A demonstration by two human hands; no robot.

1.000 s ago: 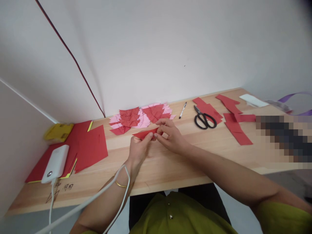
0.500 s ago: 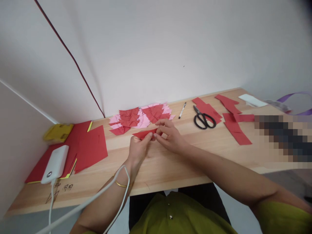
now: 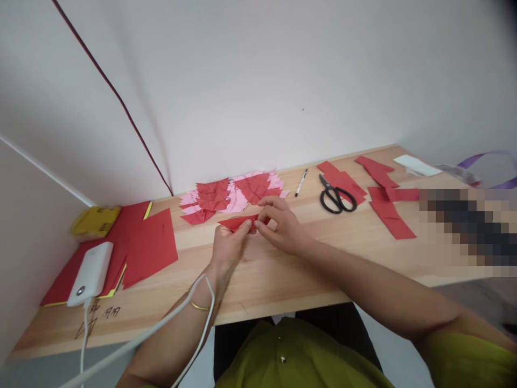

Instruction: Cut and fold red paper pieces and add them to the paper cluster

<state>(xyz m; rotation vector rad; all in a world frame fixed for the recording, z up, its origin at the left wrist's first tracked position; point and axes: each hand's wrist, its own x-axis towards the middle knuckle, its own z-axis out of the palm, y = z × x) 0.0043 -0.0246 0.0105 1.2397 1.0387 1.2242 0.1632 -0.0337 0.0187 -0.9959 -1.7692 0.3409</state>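
Observation:
Between my two hands is a piece of folded red paper (image 3: 234,222), pointed at its left end and held just above the table. My left hand (image 3: 229,242) pinches it from the near side, thumb on top. With thumb and forefinger, my right hand (image 3: 280,226) grips its right end, the other fingers curled above. The paper's right part is partly hidden by the right fingers. Just beyond the hands lie folded red pieces (image 3: 213,194) and folded pink pieces (image 3: 237,200) in overlapping rows.
Black-handled scissors (image 3: 338,199) rest partly on red paper offcuts (image 3: 349,183) at the right, near a pen (image 3: 301,182). On the left, a white power bank (image 3: 91,272) and a yellow packet (image 3: 97,222) sit on red sheets (image 3: 151,245). A white cable (image 3: 161,323) crosses my left forearm.
Both hands keep their pinch on the red paper almost unmoved. The whole view has shifted very slightly; nothing on the table has visibly moved.

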